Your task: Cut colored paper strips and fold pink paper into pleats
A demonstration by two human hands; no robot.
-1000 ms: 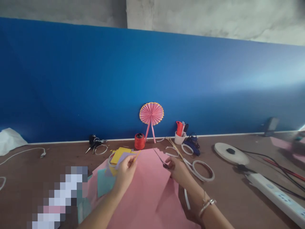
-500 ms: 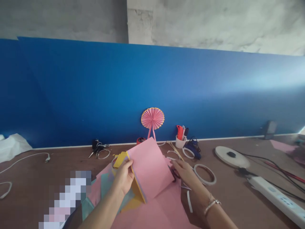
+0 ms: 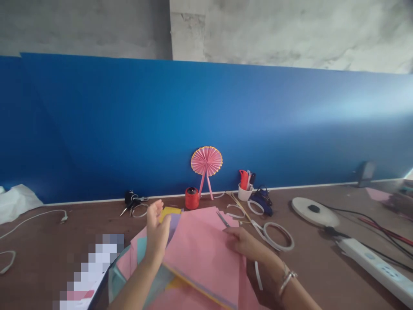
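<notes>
A pink sheet [image 3: 203, 245] with purple and yellow layers along its near edge lies over a pile of coloured paper. My left hand [image 3: 157, 237] is raised beside the sheet's left edge, its fingers apart and holding nothing. On the right, my right hand [image 3: 240, 241] is closed around a pair of scissors [image 3: 223, 219]. The blades point up and to the left over the pink paper, while the handles are hidden in my fingers. Under and beside the sheet show teal paper [image 3: 142, 247] and yellow paper [image 3: 171, 211].
At the back stand a pleated pink paper fan [image 3: 207, 161], a red spool [image 3: 192, 199] and a white cup [image 3: 245, 193] of tools. Keys [image 3: 131, 200] lie left. Tape rolls [image 3: 279, 236], a round white device [image 3: 314, 212] and a power strip [image 3: 377, 265] are right.
My left hand has let go of the pink layered sheet, which has turned and dropped onto the pile. The scissors in my right hand have come into clear view.
</notes>
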